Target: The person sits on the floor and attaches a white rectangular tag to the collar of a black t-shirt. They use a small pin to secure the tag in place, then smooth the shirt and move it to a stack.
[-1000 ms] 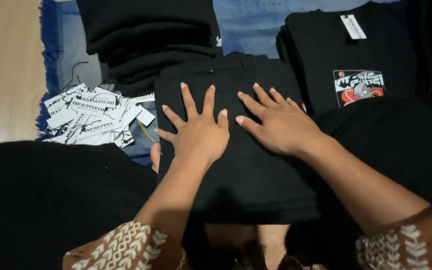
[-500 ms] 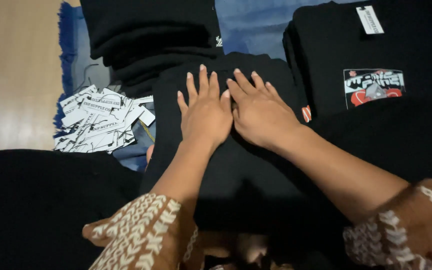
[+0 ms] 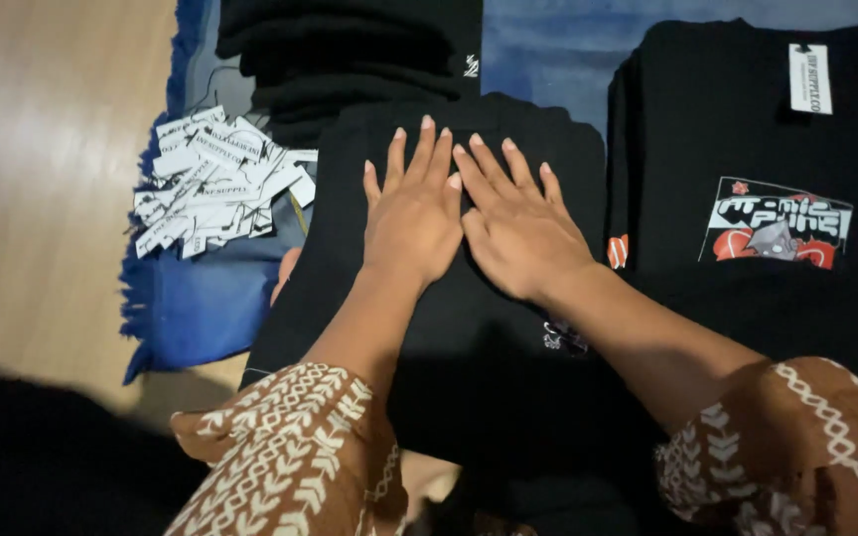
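Left hand (image 3: 414,223) and right hand (image 3: 518,233) lie flat, fingers spread, side by side on your folded black shirt (image 3: 469,328), holding nothing. Fold looks done; stacking it remains, probably.

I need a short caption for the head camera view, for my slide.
Left hand and right hand lie flat, side by side, on a folded black garment, beside a pile of white tags.
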